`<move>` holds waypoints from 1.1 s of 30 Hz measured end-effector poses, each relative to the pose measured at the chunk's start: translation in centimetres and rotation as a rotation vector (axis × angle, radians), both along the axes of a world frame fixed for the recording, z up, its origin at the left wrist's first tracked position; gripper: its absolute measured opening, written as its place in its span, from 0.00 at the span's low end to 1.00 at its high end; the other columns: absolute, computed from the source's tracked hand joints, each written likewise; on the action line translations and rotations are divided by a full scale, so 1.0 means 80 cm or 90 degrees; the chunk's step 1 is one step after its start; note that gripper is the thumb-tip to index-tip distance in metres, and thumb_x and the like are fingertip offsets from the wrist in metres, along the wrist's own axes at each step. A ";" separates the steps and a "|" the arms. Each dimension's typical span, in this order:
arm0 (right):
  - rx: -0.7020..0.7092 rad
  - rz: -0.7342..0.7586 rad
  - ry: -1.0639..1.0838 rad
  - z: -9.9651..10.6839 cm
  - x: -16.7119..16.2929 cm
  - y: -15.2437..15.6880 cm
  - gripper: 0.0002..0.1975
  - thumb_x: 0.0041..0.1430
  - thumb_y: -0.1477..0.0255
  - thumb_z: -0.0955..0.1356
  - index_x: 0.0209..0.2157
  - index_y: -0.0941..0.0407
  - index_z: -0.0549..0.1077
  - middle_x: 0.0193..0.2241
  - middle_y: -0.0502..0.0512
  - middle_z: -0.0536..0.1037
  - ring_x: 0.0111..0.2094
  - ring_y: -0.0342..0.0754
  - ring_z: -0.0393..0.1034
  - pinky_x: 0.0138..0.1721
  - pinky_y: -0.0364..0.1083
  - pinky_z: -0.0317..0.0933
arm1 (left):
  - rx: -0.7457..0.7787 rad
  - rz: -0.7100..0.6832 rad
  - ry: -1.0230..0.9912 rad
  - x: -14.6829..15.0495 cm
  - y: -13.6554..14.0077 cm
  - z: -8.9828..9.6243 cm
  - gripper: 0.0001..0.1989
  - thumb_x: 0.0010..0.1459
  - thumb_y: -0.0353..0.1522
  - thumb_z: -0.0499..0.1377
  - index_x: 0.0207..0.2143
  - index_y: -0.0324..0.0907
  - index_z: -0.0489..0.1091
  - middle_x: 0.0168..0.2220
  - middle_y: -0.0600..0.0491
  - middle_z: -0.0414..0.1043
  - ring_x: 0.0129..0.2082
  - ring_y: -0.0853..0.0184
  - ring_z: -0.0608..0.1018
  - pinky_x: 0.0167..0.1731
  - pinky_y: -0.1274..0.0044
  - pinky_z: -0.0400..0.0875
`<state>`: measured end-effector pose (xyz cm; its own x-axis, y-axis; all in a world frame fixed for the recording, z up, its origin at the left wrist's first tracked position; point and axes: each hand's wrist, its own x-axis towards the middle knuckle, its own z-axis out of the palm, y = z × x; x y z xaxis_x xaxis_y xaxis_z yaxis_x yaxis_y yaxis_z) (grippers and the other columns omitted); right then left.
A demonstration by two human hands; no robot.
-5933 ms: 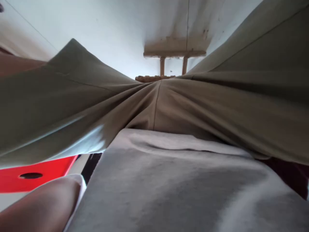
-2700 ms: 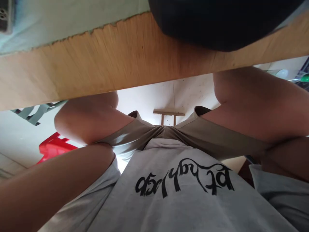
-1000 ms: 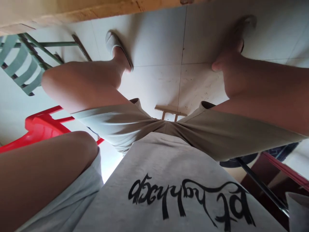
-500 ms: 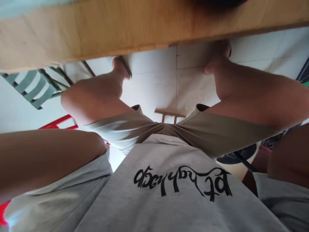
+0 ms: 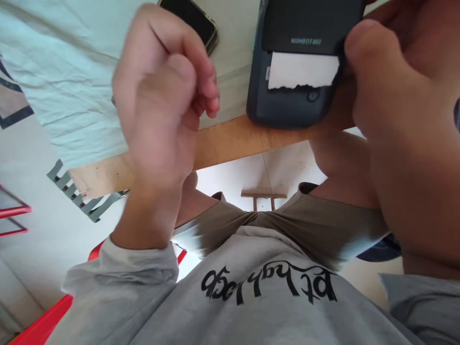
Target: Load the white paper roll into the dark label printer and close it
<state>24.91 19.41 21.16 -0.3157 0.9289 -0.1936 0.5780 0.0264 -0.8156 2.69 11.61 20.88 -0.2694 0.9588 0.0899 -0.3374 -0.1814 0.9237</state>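
Note:
In the head view, a dark label printer (image 5: 287, 108) marked NIIMBOT is tilted above the table's front edge. A white paper strip (image 5: 304, 70) with a torn edge sticks out of its slot, above a round power button. My right hand (image 5: 391, 72) grips the printer's right side, thumb over the edge; its other fingers are mostly hidden. My left hand (image 5: 161, 91) is raised over the tabletop, left of the printer and apart from it. Its fingers are curled in with the thumb against them, slightly blurred, and nothing shows in them.
A black phone (image 5: 192, 19) lies on the pale green cloth (image 5: 79, 96) behind my left hand. The table's wooden edge (image 5: 230, 143) runs in front of my lap. Red-framed furniture (image 5: 14, 211) and a green slatted rack (image 5: 84, 203) stand at the left.
Both hands have come into view above the table, the right one with the label printer. The view has shifted up, showing the cloth and phone.

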 end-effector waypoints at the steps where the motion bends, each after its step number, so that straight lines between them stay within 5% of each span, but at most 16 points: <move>1: 0.033 0.008 -0.020 0.006 -0.004 0.003 0.28 0.63 0.67 0.63 0.65 0.57 0.64 0.59 0.50 0.66 0.62 0.43 0.65 0.48 0.36 0.66 | -0.009 0.007 0.025 0.004 -0.002 -0.005 0.05 0.57 0.32 0.64 0.33 0.39 0.73 0.25 0.54 0.62 0.23 0.73 0.68 0.21 0.76 0.57; 4: 0.076 0.068 -0.121 0.021 -0.005 0.012 0.32 0.66 0.59 0.62 0.67 0.54 0.61 0.63 0.45 0.63 0.61 0.43 0.65 0.43 0.37 0.61 | -0.056 -0.001 0.148 0.004 -0.016 -0.019 0.10 0.59 0.40 0.65 0.33 0.43 0.74 0.28 0.53 0.63 0.24 0.71 0.66 0.22 0.74 0.55; 7: 0.093 0.150 -0.171 0.030 -0.006 0.016 0.30 0.68 0.57 0.61 0.65 0.56 0.63 0.58 0.49 0.67 0.59 0.43 0.67 0.59 0.41 0.62 | -0.074 -0.051 0.232 0.000 -0.033 -0.019 0.11 0.63 0.43 0.64 0.39 0.46 0.74 0.32 0.53 0.66 0.29 0.69 0.68 0.28 0.73 0.59; 12: 0.098 0.202 -0.063 0.033 -0.012 0.009 0.29 0.65 0.61 0.64 0.64 0.57 0.62 0.60 0.52 0.63 0.64 0.45 0.61 0.71 0.43 0.56 | -0.048 -0.180 0.522 0.006 -0.042 -0.006 0.22 0.67 0.45 0.56 0.59 0.49 0.65 0.52 0.48 0.72 0.51 0.55 0.76 0.48 0.63 0.72; 17: 0.180 0.229 -0.022 0.025 -0.009 0.000 0.31 0.65 0.52 0.64 0.64 0.54 0.62 0.60 0.54 0.62 0.65 0.47 0.58 0.72 0.47 0.56 | -0.035 -0.167 0.642 0.009 -0.044 -0.005 0.25 0.63 0.40 0.59 0.60 0.44 0.60 0.52 0.43 0.72 0.51 0.54 0.76 0.46 0.61 0.75; 22: 0.115 0.211 0.102 0.030 -0.009 -0.012 0.30 0.65 0.58 0.66 0.62 0.58 0.60 0.62 0.56 0.60 0.66 0.43 0.59 0.72 0.45 0.62 | -0.035 -0.169 0.581 -0.001 -0.054 -0.013 0.24 0.58 0.41 0.64 0.53 0.50 0.60 0.47 0.48 0.68 0.44 0.61 0.75 0.40 0.67 0.75; 25: 0.011 0.193 0.196 0.034 -0.010 -0.020 0.24 0.65 0.66 0.67 0.59 0.58 0.60 0.62 0.53 0.61 0.66 0.38 0.59 0.56 0.37 0.70 | -0.022 -0.168 0.498 -0.004 -0.051 -0.028 0.27 0.55 0.48 0.67 0.52 0.52 0.63 0.45 0.51 0.68 0.40 0.63 0.73 0.38 0.69 0.72; 28: -0.073 0.152 0.355 0.030 -0.012 -0.028 0.23 0.63 0.66 0.68 0.57 0.57 0.61 0.60 0.52 0.63 0.61 0.36 0.63 0.43 0.33 0.70 | -0.030 -0.085 0.255 0.011 -0.040 -0.033 0.26 0.58 0.57 0.61 0.48 0.50 0.67 0.39 0.52 0.68 0.35 0.66 0.74 0.32 0.74 0.69; 31: -0.087 0.134 0.438 0.021 -0.015 -0.034 0.26 0.62 0.63 0.70 0.57 0.56 0.60 0.60 0.52 0.63 0.57 0.35 0.65 0.43 0.32 0.71 | -0.170 -0.005 0.018 0.035 -0.027 -0.017 0.20 0.65 0.53 0.57 0.49 0.50 0.71 0.44 0.51 0.74 0.51 0.60 0.78 0.47 0.72 0.75; 33: -0.069 0.143 0.434 0.018 -0.018 -0.036 0.28 0.63 0.62 0.70 0.58 0.56 0.59 0.61 0.53 0.62 0.59 0.36 0.65 0.46 0.34 0.73 | -0.231 -0.023 -0.089 0.046 -0.021 -0.002 0.17 0.67 0.48 0.57 0.50 0.49 0.74 0.51 0.50 0.76 0.63 0.56 0.72 0.58 0.68 0.72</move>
